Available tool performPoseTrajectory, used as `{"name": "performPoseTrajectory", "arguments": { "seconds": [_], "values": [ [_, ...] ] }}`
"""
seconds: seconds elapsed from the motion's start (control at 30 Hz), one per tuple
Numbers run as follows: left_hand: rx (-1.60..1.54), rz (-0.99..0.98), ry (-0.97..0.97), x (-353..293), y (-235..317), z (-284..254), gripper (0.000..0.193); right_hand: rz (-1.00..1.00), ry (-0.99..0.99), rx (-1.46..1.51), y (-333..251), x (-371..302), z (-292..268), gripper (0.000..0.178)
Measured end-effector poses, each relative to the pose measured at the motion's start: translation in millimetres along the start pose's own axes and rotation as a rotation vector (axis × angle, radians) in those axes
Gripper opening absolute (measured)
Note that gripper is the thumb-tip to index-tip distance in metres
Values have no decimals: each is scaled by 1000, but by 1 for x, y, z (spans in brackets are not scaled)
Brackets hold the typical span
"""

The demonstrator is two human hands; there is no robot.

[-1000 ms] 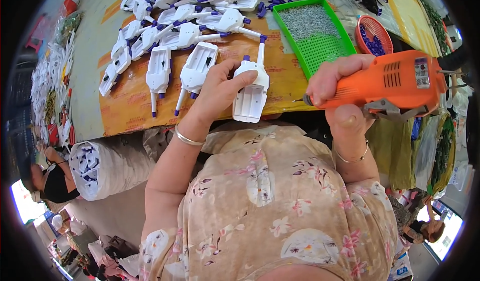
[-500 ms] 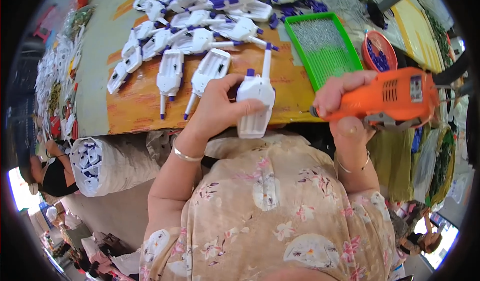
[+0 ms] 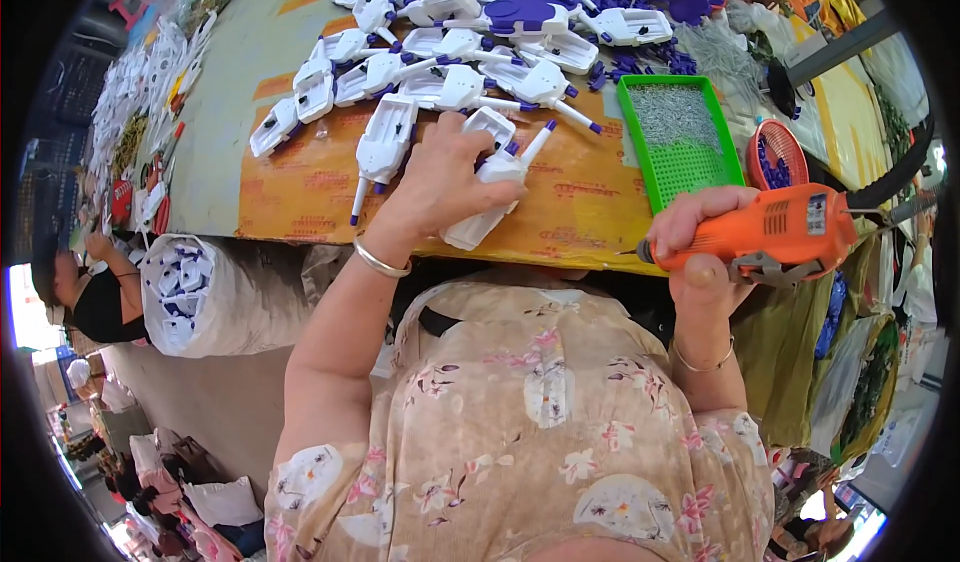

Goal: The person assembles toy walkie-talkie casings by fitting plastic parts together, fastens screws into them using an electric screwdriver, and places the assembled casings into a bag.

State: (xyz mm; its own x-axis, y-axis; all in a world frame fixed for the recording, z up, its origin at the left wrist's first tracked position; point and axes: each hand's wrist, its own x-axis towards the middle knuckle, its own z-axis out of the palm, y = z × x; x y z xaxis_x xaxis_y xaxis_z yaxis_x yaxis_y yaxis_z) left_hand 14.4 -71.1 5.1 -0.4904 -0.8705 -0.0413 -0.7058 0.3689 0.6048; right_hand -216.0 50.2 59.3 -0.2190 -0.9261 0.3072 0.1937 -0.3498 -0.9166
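Observation:
My left hand [image 3: 445, 177] is closed on a white plastic housing [image 3: 480, 224] with a purple-tipped stem, its thumb across the top, at the table's front edge. A second white housing [image 3: 490, 122] lies against its fingertips; whether they grip that one too is partly hidden. My right hand [image 3: 700, 237] is wrapped round an orange power screwdriver [image 3: 780, 227], its thin bit pointing left past the table edge. Left of my left hand, an open-faced white housing [image 3: 387, 142] lies stem toward me. Several more white and purple housings [image 3: 440, 87] are heaped beyond.
A green tray [image 3: 735, 167] of small metal screws stands right of centre, beside a red basket [image 3: 757, 152] of purple parts. Purple pieces [image 3: 650, 62] lie behind. A white sack [image 3: 225, 302] of parts stands below left; a person [image 3: 110, 287] sits beyond it.
My left hand has moved left and farther onto the table with the white housing, now tilted, and its fingers have reached another housing. My right hand still holds the power screwdriver.

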Motion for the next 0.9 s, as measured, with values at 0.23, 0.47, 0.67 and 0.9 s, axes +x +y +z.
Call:
{"name": "performPoseTrajectory", "arguments": {
  "seconds": [0.23,0.47,0.67,0.9],
  "values": [
    [-418,7,96,-26,-12,-10,48,-76,-64,-68,8,-1,-10,50],
    [-926,185,89,-122,-68,-92,56,-144,-48,-23,18,1,-23,53],
    [-1098,-468,226,-245,-166,-60,63,-114,-119,2,29,10,-17,53],
    [-804,-1020,268,-280,-276,71,32,-89,-188,-6,31,16,-4,51]
  ]
}}
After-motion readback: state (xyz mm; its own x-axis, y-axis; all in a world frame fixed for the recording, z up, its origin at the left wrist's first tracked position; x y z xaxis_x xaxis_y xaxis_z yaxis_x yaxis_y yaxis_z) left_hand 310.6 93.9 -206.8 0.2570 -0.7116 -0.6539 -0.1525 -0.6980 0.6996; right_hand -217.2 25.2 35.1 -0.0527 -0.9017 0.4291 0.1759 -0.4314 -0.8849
